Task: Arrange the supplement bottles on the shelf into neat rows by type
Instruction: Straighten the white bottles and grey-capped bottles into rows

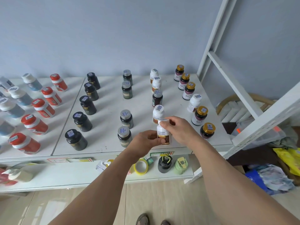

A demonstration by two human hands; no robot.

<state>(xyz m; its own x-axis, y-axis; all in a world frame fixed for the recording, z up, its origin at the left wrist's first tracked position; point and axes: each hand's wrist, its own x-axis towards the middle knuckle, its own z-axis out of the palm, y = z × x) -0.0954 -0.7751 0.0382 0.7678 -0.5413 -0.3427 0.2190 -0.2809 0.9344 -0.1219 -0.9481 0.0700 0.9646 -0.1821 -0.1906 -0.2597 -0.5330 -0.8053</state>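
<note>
A white shelf holds rows of supplement bottles, seen from above. Near the shelf's front edge, toward its right end, both hands hold one white bottle with a brown label. The left hand grips the bottle's lower body, thumb across the label. The right hand curls over its top, fingers pinching the cap.

Directly behind the held bottle stands another white bottle, then a dark bottle with a grey cap, then two more white ones. To the right of the held bottle runs a row of gold-capped bottles, with one white bottle standing among them. To its left stand grey-capped dark bottles, then black-capped ones, then red bottles and blue ones at the shelf's far left.
</note>
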